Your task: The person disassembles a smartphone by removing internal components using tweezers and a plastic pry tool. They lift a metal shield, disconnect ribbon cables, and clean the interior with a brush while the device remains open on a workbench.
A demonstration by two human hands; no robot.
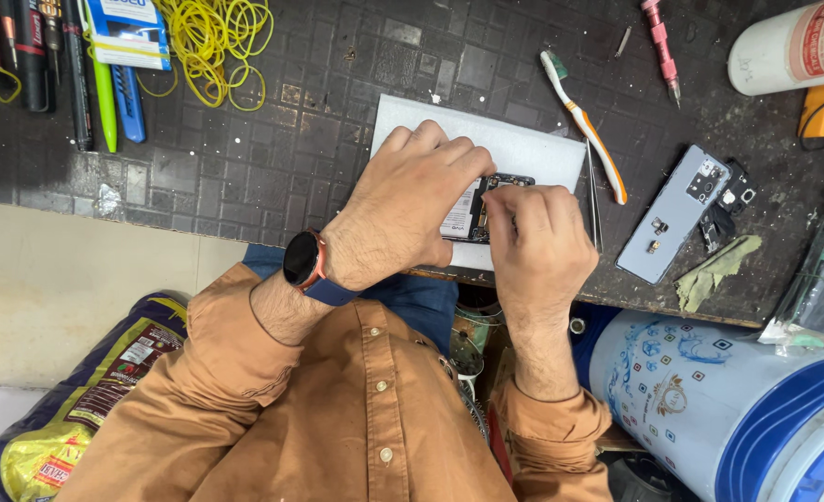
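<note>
Both hands [468,218] clamp the opened phone [475,209], long axis running toward the toothbrush [583,125].

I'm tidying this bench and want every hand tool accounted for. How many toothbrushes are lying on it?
1. The toothbrush lies diagonally on the dark bench, at the right edge of the white sheet, beyond the right hand. Others may be hidden under the clutter.

phone repair workshop: screwdrivers [21,51], tweezers [594,200], opened phone [482,209]
</note>
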